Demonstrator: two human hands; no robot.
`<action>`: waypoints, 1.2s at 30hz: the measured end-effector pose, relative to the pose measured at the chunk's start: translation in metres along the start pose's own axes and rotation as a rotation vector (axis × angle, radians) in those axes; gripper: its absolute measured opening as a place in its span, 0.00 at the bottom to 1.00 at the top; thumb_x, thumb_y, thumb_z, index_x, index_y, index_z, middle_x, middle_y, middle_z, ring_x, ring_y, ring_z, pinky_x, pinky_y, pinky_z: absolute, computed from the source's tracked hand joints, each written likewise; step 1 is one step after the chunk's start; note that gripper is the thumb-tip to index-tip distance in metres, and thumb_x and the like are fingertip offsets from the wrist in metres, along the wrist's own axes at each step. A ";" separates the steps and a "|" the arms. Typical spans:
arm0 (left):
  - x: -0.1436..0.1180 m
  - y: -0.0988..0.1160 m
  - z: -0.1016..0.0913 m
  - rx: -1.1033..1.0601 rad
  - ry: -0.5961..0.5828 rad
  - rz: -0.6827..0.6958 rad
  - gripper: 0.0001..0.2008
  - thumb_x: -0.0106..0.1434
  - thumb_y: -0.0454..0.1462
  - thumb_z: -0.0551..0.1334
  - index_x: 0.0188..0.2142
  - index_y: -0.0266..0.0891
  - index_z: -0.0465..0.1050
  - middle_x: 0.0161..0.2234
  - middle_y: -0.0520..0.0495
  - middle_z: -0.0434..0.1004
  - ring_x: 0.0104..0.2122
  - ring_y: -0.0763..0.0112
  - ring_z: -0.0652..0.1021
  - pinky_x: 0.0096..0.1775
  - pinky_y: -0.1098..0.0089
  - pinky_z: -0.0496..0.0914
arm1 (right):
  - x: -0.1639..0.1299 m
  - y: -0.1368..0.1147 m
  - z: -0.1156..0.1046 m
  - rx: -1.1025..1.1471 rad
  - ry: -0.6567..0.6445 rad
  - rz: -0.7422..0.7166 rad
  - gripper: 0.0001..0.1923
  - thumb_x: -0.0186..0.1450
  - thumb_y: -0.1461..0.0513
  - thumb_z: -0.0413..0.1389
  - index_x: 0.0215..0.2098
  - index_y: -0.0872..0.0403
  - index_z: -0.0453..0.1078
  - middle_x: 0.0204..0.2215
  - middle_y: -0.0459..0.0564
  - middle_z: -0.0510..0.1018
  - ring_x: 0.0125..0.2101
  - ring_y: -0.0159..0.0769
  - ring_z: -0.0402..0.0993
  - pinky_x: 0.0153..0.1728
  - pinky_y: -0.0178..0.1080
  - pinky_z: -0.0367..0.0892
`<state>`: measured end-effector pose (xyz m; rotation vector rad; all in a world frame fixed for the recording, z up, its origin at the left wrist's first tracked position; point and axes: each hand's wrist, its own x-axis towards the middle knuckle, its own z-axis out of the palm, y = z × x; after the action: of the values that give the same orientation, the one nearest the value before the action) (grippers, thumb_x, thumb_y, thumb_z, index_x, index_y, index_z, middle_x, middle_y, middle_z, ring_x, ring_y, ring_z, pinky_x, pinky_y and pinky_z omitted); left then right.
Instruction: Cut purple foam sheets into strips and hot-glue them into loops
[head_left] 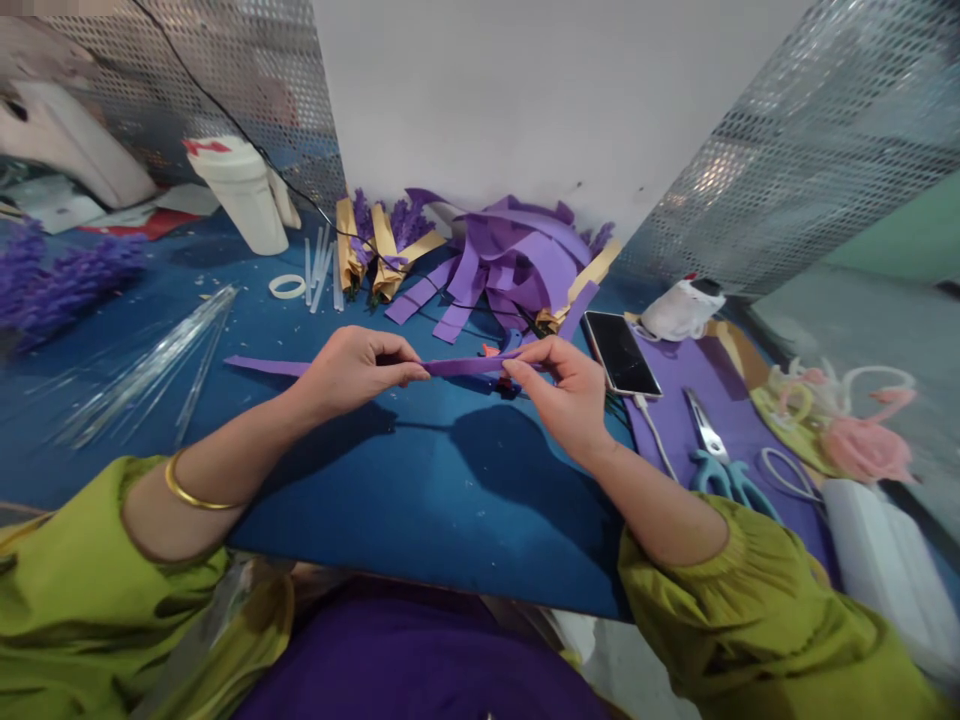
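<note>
A narrow purple strip (466, 367), like ribbon or paper, is stretched level above the blue table between my two hands. My left hand (358, 370) pinches it between thumb and fingers, and its loose end runs out to the left. About a hand's width away, my right hand (564, 385) pinches the strip close to its other end. Behind the hands lies a heap of purple strips (517, 250). A blue tool with an orange part (491, 351) is partly hidden behind the held strip.
Lavender bundles in tan paper (386, 255), glue sticks (319, 268), a tape roll (287, 287) and a white cup (244, 195) stand farther back. Clear wrapping (161, 360) lies left. On the right are a phone (622, 353), scissors (720, 455) and a white cable (656, 435).
</note>
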<state>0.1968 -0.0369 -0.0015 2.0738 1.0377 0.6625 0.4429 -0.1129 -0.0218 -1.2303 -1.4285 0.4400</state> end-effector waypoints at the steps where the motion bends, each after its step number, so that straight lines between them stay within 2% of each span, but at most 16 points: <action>1: 0.002 -0.002 -0.004 0.038 -0.036 -0.012 0.14 0.59 0.47 0.66 0.29 0.39 0.82 0.23 0.50 0.80 0.25 0.71 0.76 0.28 0.73 0.65 | 0.000 0.000 0.001 0.003 -0.060 0.057 0.09 0.61 0.60 0.63 0.25 0.52 0.70 0.24 0.45 0.79 0.28 0.34 0.75 0.33 0.39 0.70; 4: 0.004 -0.004 -0.007 0.108 -0.117 -0.052 0.16 0.59 0.49 0.65 0.34 0.41 0.83 0.26 0.49 0.82 0.27 0.69 0.78 0.30 0.72 0.67 | -0.004 0.001 0.006 0.041 -0.217 0.218 0.10 0.61 0.57 0.63 0.27 0.53 0.70 0.21 0.44 0.78 0.24 0.33 0.73 0.29 0.38 0.68; 7: 0.002 -0.002 0.003 0.083 -0.182 -0.043 0.18 0.57 0.50 0.66 0.39 0.41 0.83 0.28 0.50 0.82 0.28 0.67 0.78 0.31 0.71 0.67 | -0.010 0.002 0.013 0.085 -0.218 0.280 0.10 0.61 0.56 0.63 0.28 0.53 0.70 0.21 0.44 0.77 0.23 0.32 0.74 0.27 0.37 0.68; 10: 0.000 0.000 0.014 0.035 -0.220 -0.056 0.15 0.59 0.48 0.64 0.36 0.40 0.83 0.25 0.51 0.80 0.25 0.70 0.76 0.29 0.72 0.66 | -0.015 0.002 0.016 0.080 -0.226 0.299 0.10 0.61 0.56 0.62 0.28 0.53 0.70 0.21 0.44 0.77 0.23 0.33 0.75 0.26 0.36 0.67; 14: 0.001 -0.002 0.012 0.099 -0.195 -0.088 0.14 0.58 0.46 0.62 0.34 0.40 0.83 0.24 0.51 0.80 0.24 0.71 0.75 0.27 0.72 0.64 | -0.013 0.000 0.011 -0.023 -0.465 0.294 0.11 0.63 0.55 0.61 0.28 0.53 0.73 0.22 0.45 0.78 0.24 0.32 0.73 0.26 0.35 0.64; 16: 0.002 -0.002 0.007 0.139 -0.213 -0.083 0.14 0.57 0.45 0.62 0.34 0.41 0.84 0.27 0.51 0.82 0.28 0.68 0.77 0.30 0.72 0.65 | -0.008 -0.001 0.005 -0.111 -0.537 0.219 0.14 0.64 0.55 0.61 0.24 0.54 0.72 0.25 0.46 0.79 0.24 0.32 0.72 0.26 0.35 0.63; 18: 0.003 -0.003 0.002 0.169 -0.222 -0.073 0.14 0.57 0.45 0.62 0.35 0.42 0.84 0.29 0.51 0.84 0.31 0.67 0.79 0.33 0.72 0.67 | 0.000 0.001 -0.003 -0.227 -0.477 0.088 0.15 0.66 0.56 0.59 0.24 0.54 0.72 0.27 0.48 0.80 0.25 0.32 0.72 0.27 0.36 0.65; 20: 0.004 -0.004 0.000 0.197 -0.218 -0.051 0.14 0.57 0.45 0.62 0.35 0.42 0.84 0.31 0.51 0.84 0.32 0.67 0.79 0.34 0.72 0.67 | 0.010 0.008 -0.012 -0.361 -0.403 -0.086 0.10 0.69 0.60 0.55 0.32 0.54 0.75 0.34 0.51 0.82 0.32 0.36 0.77 0.34 0.38 0.70; 21: 0.004 -0.004 0.000 0.210 -0.221 -0.038 0.14 0.57 0.45 0.62 0.35 0.43 0.84 0.31 0.51 0.84 0.32 0.67 0.79 0.34 0.72 0.67 | 0.015 0.013 -0.017 -0.435 -0.404 -0.186 0.08 0.69 0.63 0.53 0.38 0.54 0.75 0.39 0.53 0.83 0.38 0.39 0.79 0.40 0.41 0.72; 23: 0.005 -0.006 -0.001 0.231 -0.242 -0.017 0.14 0.58 0.45 0.62 0.35 0.43 0.84 0.31 0.51 0.84 0.31 0.67 0.79 0.33 0.72 0.67 | 0.024 0.025 -0.026 -0.592 -0.517 -0.376 0.18 0.67 0.71 0.50 0.51 0.55 0.74 0.53 0.57 0.79 0.55 0.45 0.74 0.54 0.49 0.68; 24: 0.005 -0.007 -0.001 0.237 -0.260 -0.009 0.14 0.58 0.45 0.62 0.35 0.43 0.84 0.31 0.51 0.84 0.31 0.67 0.79 0.33 0.72 0.66 | 0.028 0.031 -0.029 -0.666 -0.593 -0.446 0.24 0.65 0.74 0.48 0.56 0.55 0.71 0.58 0.57 0.75 0.60 0.47 0.69 0.59 0.52 0.65; 26: 0.006 -0.009 -0.002 0.251 -0.296 0.004 0.14 0.58 0.46 0.62 0.35 0.43 0.84 0.31 0.51 0.84 0.30 0.68 0.78 0.32 0.72 0.66 | 0.032 0.041 -0.034 -0.783 -0.718 -0.533 0.33 0.61 0.78 0.47 0.62 0.55 0.66 0.62 0.56 0.71 0.65 0.47 0.62 0.62 0.55 0.61; 29: 0.008 -0.012 -0.004 0.276 -0.362 0.009 0.14 0.59 0.47 0.61 0.35 0.44 0.84 0.30 0.52 0.84 0.29 0.69 0.78 0.31 0.73 0.64 | 0.034 0.047 -0.036 -0.874 -0.772 -0.606 0.34 0.62 0.78 0.46 0.65 0.56 0.62 0.63 0.56 0.71 0.65 0.46 0.62 0.62 0.54 0.61; 33: 0.008 -0.014 -0.005 0.275 -0.460 0.021 0.16 0.63 0.48 0.59 0.33 0.43 0.83 0.30 0.52 0.83 0.30 0.70 0.77 0.31 0.74 0.63 | 0.035 0.041 -0.035 -0.979 -0.768 -0.674 0.28 0.67 0.75 0.47 0.64 0.59 0.63 0.57 0.60 0.75 0.55 0.44 0.72 0.59 0.49 0.64; 36: 0.008 -0.015 -0.004 0.295 -0.431 0.059 0.16 0.64 0.48 0.59 0.34 0.42 0.82 0.33 0.50 0.83 0.33 0.70 0.78 0.34 0.74 0.63 | 0.036 0.036 -0.037 -1.041 -0.789 -0.680 0.25 0.68 0.74 0.48 0.62 0.60 0.65 0.52 0.61 0.77 0.49 0.44 0.74 0.51 0.46 0.67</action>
<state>0.1915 -0.0228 -0.0102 2.3670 0.8633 0.0753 0.4976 -0.0825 -0.0230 -1.2524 -2.8252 -0.4286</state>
